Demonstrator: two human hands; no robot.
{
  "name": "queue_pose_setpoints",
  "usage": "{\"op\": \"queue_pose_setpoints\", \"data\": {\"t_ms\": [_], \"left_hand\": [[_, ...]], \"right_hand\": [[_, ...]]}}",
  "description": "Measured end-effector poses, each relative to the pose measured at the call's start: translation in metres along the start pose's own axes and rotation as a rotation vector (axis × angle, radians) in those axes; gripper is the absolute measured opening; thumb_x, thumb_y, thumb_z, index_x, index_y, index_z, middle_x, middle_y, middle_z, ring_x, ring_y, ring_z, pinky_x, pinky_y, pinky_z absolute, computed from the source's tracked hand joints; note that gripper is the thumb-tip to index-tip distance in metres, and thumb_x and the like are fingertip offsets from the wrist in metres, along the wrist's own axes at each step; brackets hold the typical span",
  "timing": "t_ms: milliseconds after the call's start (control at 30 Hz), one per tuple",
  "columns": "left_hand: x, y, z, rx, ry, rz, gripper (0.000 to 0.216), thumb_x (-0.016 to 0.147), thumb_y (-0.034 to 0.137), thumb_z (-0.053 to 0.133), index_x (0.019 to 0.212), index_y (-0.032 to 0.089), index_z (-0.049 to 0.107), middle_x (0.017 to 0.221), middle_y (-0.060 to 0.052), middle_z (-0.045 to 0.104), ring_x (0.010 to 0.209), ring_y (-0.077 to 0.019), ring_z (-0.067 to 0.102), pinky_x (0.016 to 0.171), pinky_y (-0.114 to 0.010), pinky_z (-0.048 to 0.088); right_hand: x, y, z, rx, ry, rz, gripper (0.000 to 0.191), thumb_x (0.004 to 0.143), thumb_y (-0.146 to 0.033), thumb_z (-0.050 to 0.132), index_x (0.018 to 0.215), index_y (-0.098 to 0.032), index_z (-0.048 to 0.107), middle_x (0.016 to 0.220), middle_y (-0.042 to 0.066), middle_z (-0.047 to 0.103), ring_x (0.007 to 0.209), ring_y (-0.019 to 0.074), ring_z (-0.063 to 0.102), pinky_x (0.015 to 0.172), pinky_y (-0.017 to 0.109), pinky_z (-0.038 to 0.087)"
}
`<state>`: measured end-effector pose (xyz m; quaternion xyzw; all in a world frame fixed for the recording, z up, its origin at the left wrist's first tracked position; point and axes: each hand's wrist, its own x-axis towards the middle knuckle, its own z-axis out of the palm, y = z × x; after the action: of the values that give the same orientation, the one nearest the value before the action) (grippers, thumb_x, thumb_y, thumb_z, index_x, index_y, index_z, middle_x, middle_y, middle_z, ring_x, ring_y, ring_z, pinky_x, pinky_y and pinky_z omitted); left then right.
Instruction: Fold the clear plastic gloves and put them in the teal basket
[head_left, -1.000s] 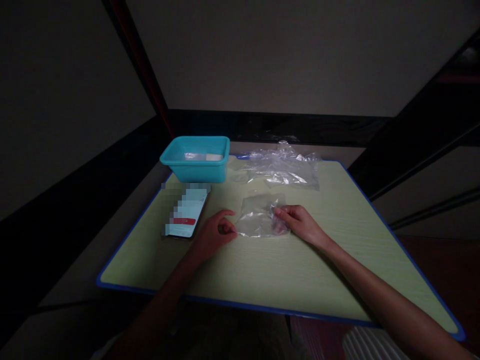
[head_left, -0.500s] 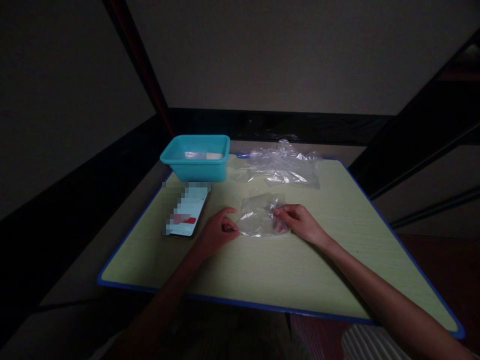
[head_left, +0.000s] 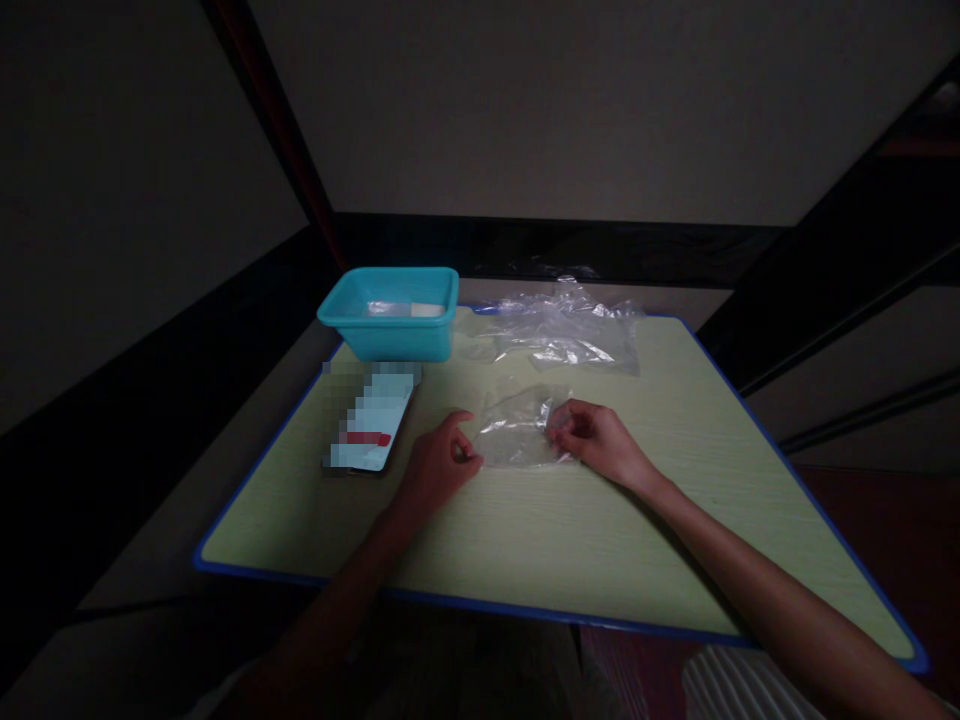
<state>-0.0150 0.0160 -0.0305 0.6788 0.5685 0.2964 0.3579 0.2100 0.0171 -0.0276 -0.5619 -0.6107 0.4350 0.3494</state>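
A small clear plastic bag lies on the table between my hands, with shiny creases across it. My right hand is closed on the bag's right edge, its fingertips pinched together over the film. At the left edge, my left hand rests with thumb and forefinger curved and apart; the thumb tip is by the bag's lower left corner. Behind it spreads a heap of crumpled clear plastic bags.
A turquoise plastic basket with whitish items inside stands at the back left. In front of it lies a phone, its screen lit and partly blurred. The pale table has a blue edge, and a wall rises behind.
My right fingers have curled in further at the bag's right edge, and the film has shifted and creased. The left hand has barely moved.
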Motion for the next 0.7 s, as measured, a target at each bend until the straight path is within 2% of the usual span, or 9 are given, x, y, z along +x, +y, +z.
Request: {"op": "queue_pose_setpoints", "data": {"t_ms": [167, 367, 500, 567, 700], "left_hand": [[0.005, 0.001, -0.004, -0.059, -0.012, -0.027, 0.048, 0.056, 0.006, 0.063, 0.102, 0.016, 0.054, 0.064, 0.008, 0.055, 0.049, -0.0075, 0.047, 0.049, -0.019, 0.037], [0.019, 0.002, -0.01, -0.078, -0.033, -0.025, 0.042, 0.06, 0.009, 0.06, 0.101, 0.013, 0.053, 0.066, 0.004, 0.062, 0.05, -0.0094, 0.052, 0.05, -0.02, 0.041], [0.035, 0.005, -0.008, -0.026, 0.013, 0.011, 0.033, 0.067, 0.009, 0.055, 0.099, 0.014, 0.054, 0.07, 0.002, 0.063, 0.057, -0.0112, 0.056, 0.055, -0.021, 0.044], [0.046, 0.006, -0.005, 0.031, 0.059, 0.035, 0.026, 0.069, 0.009, 0.053, 0.094, 0.015, 0.057, 0.071, 0.001, 0.062, 0.064, -0.013, 0.057, 0.062, -0.023, 0.045], [0.065, 0.006, 0.003, 0.168, 0.137, 0.063, 0.011, 0.069, 0.007, 0.054, 0.07, 0.017, 0.059, 0.073, -0.002, 0.06, 0.081, -0.0181, 0.056, 0.078, -0.029, 0.042]], "right_hand": [[0.0, 0.0, -0.001, -0.056, 0.048, -0.03, 0.018, 0.063, -0.03, 0.061, 0.075, -0.017, 0.055, 0.055, -0.004, 0.05, 0.048, 0.0107, 0.046, 0.043, 0.022, 0.034], [0.0, 0.003, 0.0, -0.071, 0.061, -0.048, 0.024, 0.064, -0.033, 0.061, 0.08, -0.017, 0.054, 0.057, -0.005, 0.048, 0.05, 0.011, 0.045, 0.045, 0.023, 0.036], [0.0, 0.004, 0.001, -0.068, 0.053, -0.053, 0.025, 0.063, -0.033, 0.06, 0.082, -0.017, 0.053, 0.058, -0.004, 0.049, 0.05, 0.0108, 0.046, 0.046, 0.023, 0.037], [-0.001, 0.003, 0.001, -0.066, 0.047, -0.053, 0.025, 0.064, -0.033, 0.06, 0.082, -0.017, 0.053, 0.058, -0.005, 0.048, 0.05, 0.0105, 0.045, 0.046, 0.023, 0.036], [-0.001, 0.002, 0.001, -0.068, 0.04, -0.06, 0.025, 0.064, -0.034, 0.06, 0.081, -0.018, 0.052, 0.057, -0.005, 0.047, 0.049, 0.0104, 0.044, 0.045, 0.023, 0.035]]}}
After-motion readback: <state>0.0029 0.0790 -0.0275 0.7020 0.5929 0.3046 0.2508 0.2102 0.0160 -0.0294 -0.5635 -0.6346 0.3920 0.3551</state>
